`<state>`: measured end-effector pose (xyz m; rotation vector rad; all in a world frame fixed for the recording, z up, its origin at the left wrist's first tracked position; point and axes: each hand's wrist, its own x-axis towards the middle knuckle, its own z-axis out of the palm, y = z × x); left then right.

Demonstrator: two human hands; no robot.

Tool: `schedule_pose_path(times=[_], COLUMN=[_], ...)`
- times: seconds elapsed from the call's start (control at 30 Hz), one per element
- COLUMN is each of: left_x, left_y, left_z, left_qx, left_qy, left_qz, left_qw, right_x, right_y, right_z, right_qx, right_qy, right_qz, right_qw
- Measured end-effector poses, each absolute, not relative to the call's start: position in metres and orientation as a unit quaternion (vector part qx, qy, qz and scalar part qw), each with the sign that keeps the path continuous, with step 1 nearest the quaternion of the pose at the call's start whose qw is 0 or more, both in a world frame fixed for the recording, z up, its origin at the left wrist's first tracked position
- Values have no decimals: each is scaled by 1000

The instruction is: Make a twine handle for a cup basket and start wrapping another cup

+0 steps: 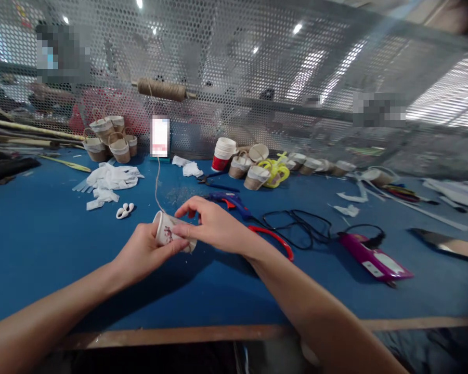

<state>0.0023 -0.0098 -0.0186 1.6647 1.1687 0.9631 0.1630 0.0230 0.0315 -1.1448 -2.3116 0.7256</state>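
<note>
A white paper cup (165, 235) with a dark reddish print lies tilted on its side in the air above the table. My left hand (142, 248) is closed around its rim end. From the right, my right hand (210, 223) has its thumb pressed on the cup's side, its index finger arched over the top. Jute twine (157, 182) hangs from a spool (161, 89) on the mesh and runs down to the cup near the rim. My fingers hide part of the cup wall and the twine's end.
Behind my right hand lie a blue glue gun (230, 200) and pliers (218, 183). A black cable leads to a purple power strip (376, 259). Twine-wrapped cups (119, 149), stacked cups (223, 154), yellow scissors (276, 174) and white scraps (111, 176) line the back; a phone (159, 136) stands there.
</note>
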Motion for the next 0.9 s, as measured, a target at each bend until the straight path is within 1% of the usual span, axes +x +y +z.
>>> schedule_pose_path(times=[0.1,0.23,0.33,0.47,0.57,0.77,0.9], left_x=[1,1,2,3,2,0,0], left_y=[-10,-11,-12,-11,-9,-9,-10], left_z=[-19,-17,-13,-8,-8,-11,-10], left_qx=[693,691,656,569,515,461,451], left_qy=[487,498,477,428,411,396,401], left_qz=[351,334,367,402,412,418,420], left_qw=[400,405,456,576,629,676,677], right_x=[159,160,164,173,177,176,176], right_y=[19,12,10,14,19,20,15], right_z=[29,30,31,30,26,23,26], right_qx=[-423,-431,-434,-447,-425,-394,-401], right_qy=[-837,-832,-808,-746,-706,-689,-687], right_qz=[259,270,308,353,394,420,398], right_qw=[232,221,253,345,406,441,458])
